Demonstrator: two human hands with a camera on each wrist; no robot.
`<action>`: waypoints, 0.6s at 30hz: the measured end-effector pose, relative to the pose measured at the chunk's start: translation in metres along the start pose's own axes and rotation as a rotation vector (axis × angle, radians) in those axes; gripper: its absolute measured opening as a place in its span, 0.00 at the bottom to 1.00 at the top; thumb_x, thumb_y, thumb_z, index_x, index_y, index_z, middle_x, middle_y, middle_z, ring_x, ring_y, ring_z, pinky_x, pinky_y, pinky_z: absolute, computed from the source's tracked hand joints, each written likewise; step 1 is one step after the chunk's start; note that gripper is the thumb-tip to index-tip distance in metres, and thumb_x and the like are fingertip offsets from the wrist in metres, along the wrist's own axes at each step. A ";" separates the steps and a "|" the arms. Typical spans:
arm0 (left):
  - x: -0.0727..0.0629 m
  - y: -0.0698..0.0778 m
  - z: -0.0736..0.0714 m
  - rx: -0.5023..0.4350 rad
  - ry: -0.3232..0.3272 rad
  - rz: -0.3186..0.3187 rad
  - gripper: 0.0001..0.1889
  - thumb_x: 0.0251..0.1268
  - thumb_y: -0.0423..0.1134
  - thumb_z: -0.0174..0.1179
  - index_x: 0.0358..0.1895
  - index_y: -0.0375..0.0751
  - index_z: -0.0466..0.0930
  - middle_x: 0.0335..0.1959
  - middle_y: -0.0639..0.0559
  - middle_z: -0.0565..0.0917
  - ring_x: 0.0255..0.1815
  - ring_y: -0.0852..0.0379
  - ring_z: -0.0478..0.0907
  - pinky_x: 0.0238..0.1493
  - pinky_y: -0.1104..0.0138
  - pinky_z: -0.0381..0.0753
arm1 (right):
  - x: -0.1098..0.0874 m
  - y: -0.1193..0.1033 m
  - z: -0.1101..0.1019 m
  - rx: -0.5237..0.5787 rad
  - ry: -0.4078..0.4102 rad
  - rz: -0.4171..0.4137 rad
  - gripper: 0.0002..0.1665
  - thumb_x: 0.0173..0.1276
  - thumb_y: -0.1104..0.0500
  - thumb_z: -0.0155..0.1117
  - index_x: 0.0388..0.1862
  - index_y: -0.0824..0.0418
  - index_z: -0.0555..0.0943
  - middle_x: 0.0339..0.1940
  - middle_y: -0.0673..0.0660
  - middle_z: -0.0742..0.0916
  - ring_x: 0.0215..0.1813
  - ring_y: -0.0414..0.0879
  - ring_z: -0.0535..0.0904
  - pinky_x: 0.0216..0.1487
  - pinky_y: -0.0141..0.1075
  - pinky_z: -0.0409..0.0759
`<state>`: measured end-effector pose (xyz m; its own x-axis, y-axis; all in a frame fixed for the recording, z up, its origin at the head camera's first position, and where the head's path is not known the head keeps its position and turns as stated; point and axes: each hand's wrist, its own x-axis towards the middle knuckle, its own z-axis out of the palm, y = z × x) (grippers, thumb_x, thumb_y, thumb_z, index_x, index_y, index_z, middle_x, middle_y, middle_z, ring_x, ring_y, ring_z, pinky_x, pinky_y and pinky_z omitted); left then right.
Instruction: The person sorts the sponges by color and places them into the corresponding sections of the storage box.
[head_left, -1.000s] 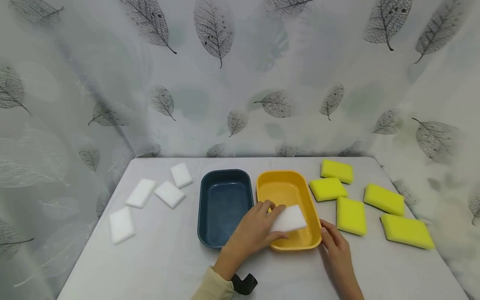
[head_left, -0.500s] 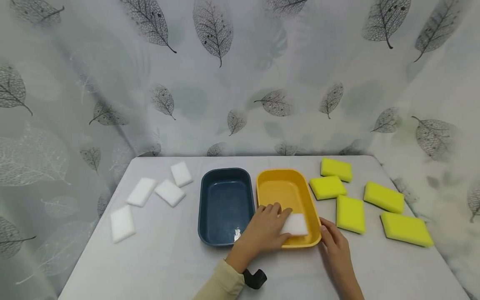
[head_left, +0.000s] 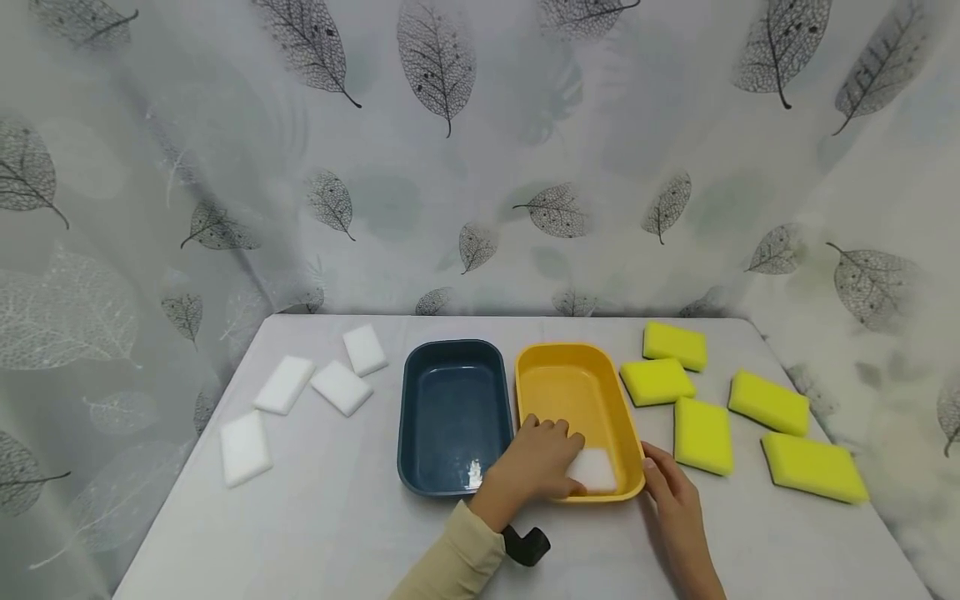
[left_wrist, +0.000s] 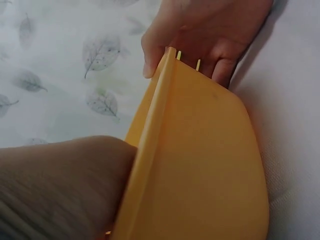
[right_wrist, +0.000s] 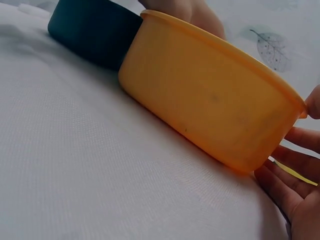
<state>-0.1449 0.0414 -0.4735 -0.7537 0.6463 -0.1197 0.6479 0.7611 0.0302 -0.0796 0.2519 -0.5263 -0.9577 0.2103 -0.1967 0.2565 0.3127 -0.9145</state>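
Observation:
My left hand (head_left: 538, 463) reaches down into the yellow plastic tub (head_left: 573, 387) and grips a white sponge (head_left: 598, 472) low in its near right corner. The hand covers the sponge's left part. In the left wrist view the tub's wall hides the fingers and the sponge. My right hand (head_left: 678, 504) holds the tub at its near right side. Its thumb lies at the rim and its fingers (right_wrist: 295, 160) bear against the outer wall, as the right wrist view shows.
A dark blue tub (head_left: 457, 417) stands close against the yellow one's left side. Several white sponges (head_left: 245, 448) lie on the left of the white-covered table (head_left: 315, 533). Several yellow sponges (head_left: 813, 467) with dark undersides lie on the right. A leaf-print curtain (head_left: 480, 167) hangs behind.
My left hand has lowered the white sponge deeper into the yellow tub, towards its near right corner. My right hand has stayed at the tub's side.

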 end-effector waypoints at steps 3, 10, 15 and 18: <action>-0.001 0.001 -0.001 0.017 -0.006 0.000 0.31 0.61 0.69 0.68 0.61 0.57 0.80 0.52 0.58 0.84 0.54 0.58 0.80 0.59 0.61 0.73 | 0.001 0.001 0.000 -0.004 -0.001 0.003 0.40 0.83 0.33 0.42 0.80 0.58 0.66 0.79 0.61 0.74 0.54 0.13 0.71 0.53 0.13 0.73; 0.001 0.000 -0.004 0.045 -0.041 0.005 0.32 0.61 0.69 0.68 0.64 0.59 0.79 0.55 0.58 0.84 0.56 0.58 0.79 0.63 0.59 0.73 | 0.001 0.001 0.002 0.014 0.015 -0.035 0.37 0.84 0.36 0.43 0.79 0.58 0.68 0.76 0.59 0.76 0.55 0.15 0.73 0.53 0.14 0.75; 0.002 -0.001 0.000 0.084 -0.036 0.037 0.32 0.61 0.70 0.67 0.64 0.61 0.78 0.54 0.59 0.84 0.54 0.59 0.80 0.58 0.61 0.72 | -0.002 0.001 0.002 0.010 0.022 -0.038 0.36 0.85 0.37 0.42 0.78 0.59 0.69 0.74 0.58 0.75 0.55 0.15 0.73 0.52 0.15 0.76; -0.001 -0.001 -0.001 0.097 -0.035 0.039 0.31 0.61 0.71 0.66 0.64 0.62 0.78 0.53 0.60 0.83 0.53 0.59 0.80 0.57 0.62 0.72 | -0.003 0.001 0.003 0.013 0.021 -0.041 0.36 0.85 0.38 0.42 0.78 0.59 0.69 0.74 0.58 0.75 0.55 0.14 0.73 0.53 0.15 0.76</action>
<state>-0.1452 0.0401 -0.4724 -0.7244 0.6717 -0.1552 0.6856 0.7254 -0.0605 -0.0772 0.2492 -0.5272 -0.9643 0.2170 -0.1515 0.2152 0.3097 -0.9262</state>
